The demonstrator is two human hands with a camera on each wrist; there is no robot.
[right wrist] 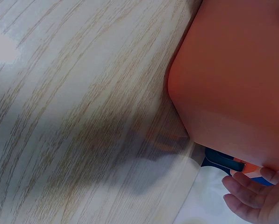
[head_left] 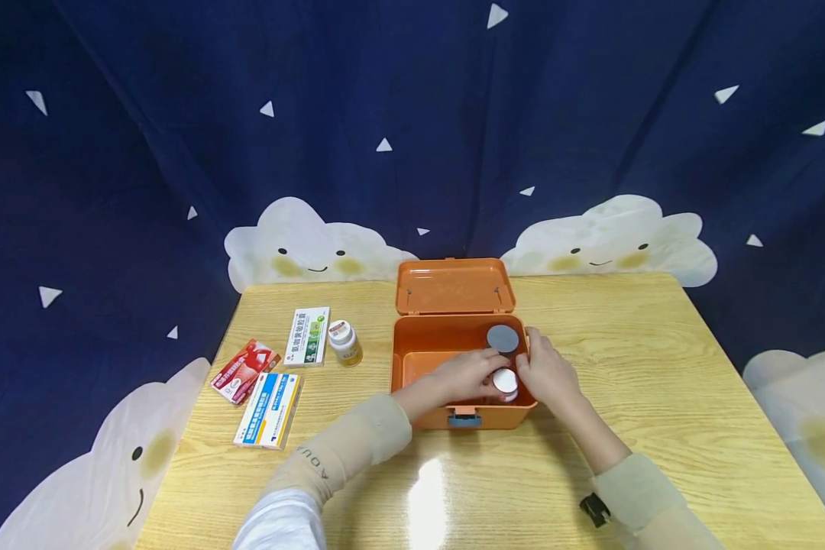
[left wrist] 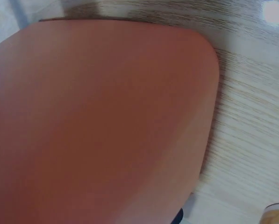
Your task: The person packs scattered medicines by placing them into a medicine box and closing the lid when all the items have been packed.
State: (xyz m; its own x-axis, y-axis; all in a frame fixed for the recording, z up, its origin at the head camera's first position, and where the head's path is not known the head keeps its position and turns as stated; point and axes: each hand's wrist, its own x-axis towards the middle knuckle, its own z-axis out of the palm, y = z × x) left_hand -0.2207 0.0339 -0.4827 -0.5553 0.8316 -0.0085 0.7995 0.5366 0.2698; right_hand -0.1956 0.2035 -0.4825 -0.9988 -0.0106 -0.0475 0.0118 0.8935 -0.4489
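Observation:
An orange lidded plastic box (head_left: 440, 331) stands on the table with its lid (head_left: 456, 286) raised at the back. My left hand (head_left: 462, 374) reaches over its front wall and grips a small white-capped bottle (head_left: 505, 380) in the right part of the box. Directly behind that bottle is a container with a round grey top (head_left: 503, 338). At the box's right wall, my right hand (head_left: 551, 373) has its thumb over the rim and its fingers (right wrist: 244, 189) along the outside. The left wrist view shows the box's outer wall (left wrist: 106, 116) but not the hand.
To the left lie a red-and-white medicine box (head_left: 244, 372), a white-and-green one (head_left: 307, 336) and a blue-and-white one (head_left: 269, 409). A white-capped pill bottle (head_left: 345, 344) stands between them and the orange box. Behind the wooden table (head_left: 612, 336) hangs a dark blue curtain (head_left: 426, 92).

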